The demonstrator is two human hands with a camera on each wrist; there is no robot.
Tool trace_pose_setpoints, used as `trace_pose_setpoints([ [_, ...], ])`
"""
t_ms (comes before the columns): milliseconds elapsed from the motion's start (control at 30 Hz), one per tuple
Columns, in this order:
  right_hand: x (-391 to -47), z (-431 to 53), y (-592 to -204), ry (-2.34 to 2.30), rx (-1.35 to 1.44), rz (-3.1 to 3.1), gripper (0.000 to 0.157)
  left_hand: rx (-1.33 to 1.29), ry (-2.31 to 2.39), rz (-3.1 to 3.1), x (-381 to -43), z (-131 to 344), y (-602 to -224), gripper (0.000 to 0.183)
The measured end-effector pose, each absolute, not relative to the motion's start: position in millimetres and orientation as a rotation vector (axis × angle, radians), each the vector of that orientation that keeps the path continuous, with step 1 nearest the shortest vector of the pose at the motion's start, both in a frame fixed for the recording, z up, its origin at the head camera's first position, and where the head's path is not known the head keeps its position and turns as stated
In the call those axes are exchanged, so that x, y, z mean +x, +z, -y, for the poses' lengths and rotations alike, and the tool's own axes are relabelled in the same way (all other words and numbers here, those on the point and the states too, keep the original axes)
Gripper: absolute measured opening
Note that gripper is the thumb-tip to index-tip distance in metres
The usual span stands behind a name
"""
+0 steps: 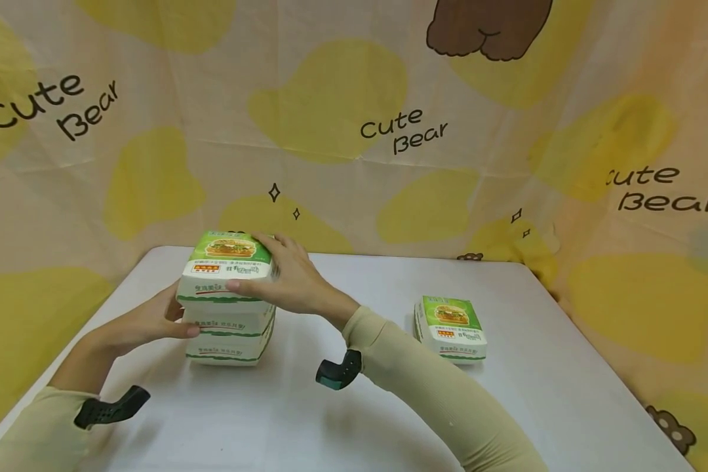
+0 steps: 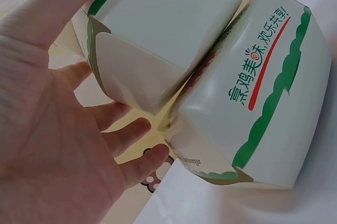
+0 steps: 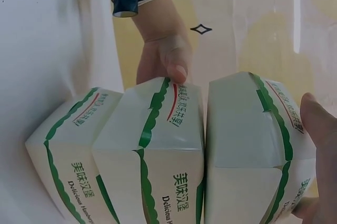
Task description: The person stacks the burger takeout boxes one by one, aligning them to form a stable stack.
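Observation:
Three white-and-green paper burger boxes stand in a stack at the left of the table. My right hand [image 1: 295, 275] grips the top burger box [image 1: 230, 265], its thumb along the front and its fingers over the far right edge. At the left side, my left hand [image 1: 147, 321] holds the middle burger box [image 3: 158, 124], thumb on its front, fingers reaching behind. Beneath it is the bottom burger box [image 2: 258, 87], resting on the table. In the right wrist view a narrow gap shows between the top and middle boxes.
Another burger box [image 1: 451, 328] sits apart on the right of the white table [image 1: 330, 419], beyond my right forearm. A patterned cloth [image 1: 330, 118] hangs behind the table and along both sides.

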State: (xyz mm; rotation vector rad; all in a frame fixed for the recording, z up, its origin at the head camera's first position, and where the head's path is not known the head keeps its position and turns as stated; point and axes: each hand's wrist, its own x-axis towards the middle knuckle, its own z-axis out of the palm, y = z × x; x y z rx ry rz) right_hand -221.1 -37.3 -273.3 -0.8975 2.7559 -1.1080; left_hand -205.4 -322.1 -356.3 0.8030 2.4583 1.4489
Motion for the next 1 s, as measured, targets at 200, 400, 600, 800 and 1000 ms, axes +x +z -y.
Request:
trace_pose_setpoints([
  [200, -222.6, 36.1, -273.0, -1.118, -0.912, -2.741, 0.092, 0.836, 1.467, -2.433, -206.6, 323.7, -356.6, 0.09],
  [400, -224.4, 36.3, -274.1, -1.147, -0.897, -2.718, 0.091, 0.859, 1.475, -2.421, -207.9, 325.1, -357.3, 0.091],
  [600, -223.7, 35.6, -273.4, -1.145, -0.917, -2.71, 0.09, 0.833, 1.451, -2.447, -207.2, 323.3, -355.1, 0.097],
  [800, -223.7, 35.2, -273.6, -1.125, -0.917, -2.716, 0.09, 0.848, 1.453, -2.44, -208.6, 321.8, -353.9, 0.104],
  [1000, -223.4, 36.1, -275.0, -1.154, -0.916, -2.698, 0.09, 0.838, 1.459, -2.424, -208.1, 321.7, -354.0, 0.104],
])
